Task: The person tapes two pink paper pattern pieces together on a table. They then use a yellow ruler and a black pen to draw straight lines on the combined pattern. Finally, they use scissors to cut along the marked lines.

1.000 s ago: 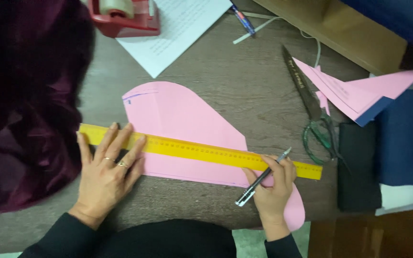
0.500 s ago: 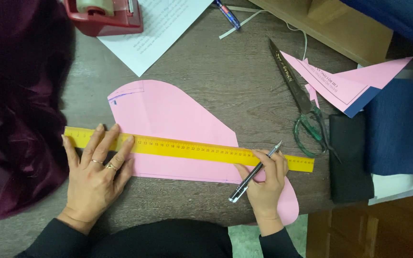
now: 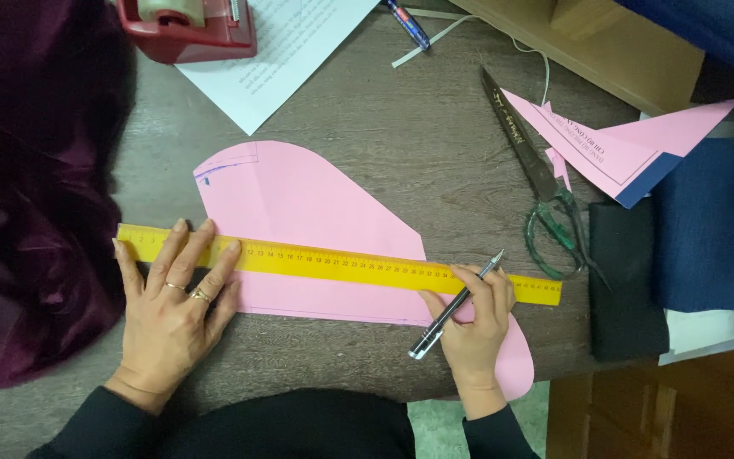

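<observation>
While the left hand is lying flat with fingers spread wide, it is pressing down the left end of the yellow ruler, which is stretching across the middle of the frame. Under it, the pink paper pattern is lying on the grey wooden counter, its curved top toward the upper left. Over at lower right, the right hand is gripping a dark pen, its tip meeting the ruler's edge. Green-handled scissors are resting to the right, beside more pink paper scraps and folded dark fabrics. A red tape dispenser is sitting at upper left, touching a white sheet, with maroon velvet cloth filling the left edge.
</observation>
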